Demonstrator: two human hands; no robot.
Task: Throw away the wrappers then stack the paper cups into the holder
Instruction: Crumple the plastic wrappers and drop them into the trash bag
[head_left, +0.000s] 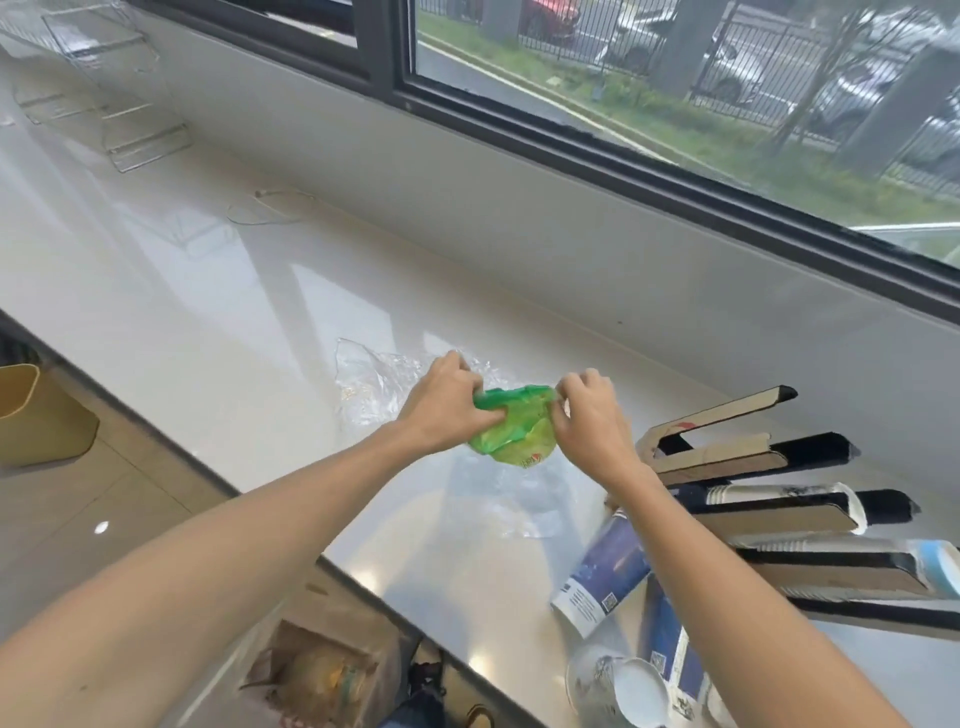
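A crumpled green wrapper (511, 428) lies on the white counter (218, 291), gripped on its left side by my left hand (447, 402) and pinched at its top right corner by my right hand (589, 415). Clear plastic wrappers spread around it, one behind (371, 382) and one in front (524, 506). Blue and white paper cups (605, 571) lie on their sides near the counter's front edge under my right forearm. A black and brown cardboard cup holder (769, 512) with slanted slots lies at the right, with cups in some slots.
A yellow bin (31, 415) stands on the floor at the left below the counter. A brown paper bag (332, 670) sits on the floor under my left arm. Wire racks (140, 140) stand far back on the counter. A window runs along the wall behind.
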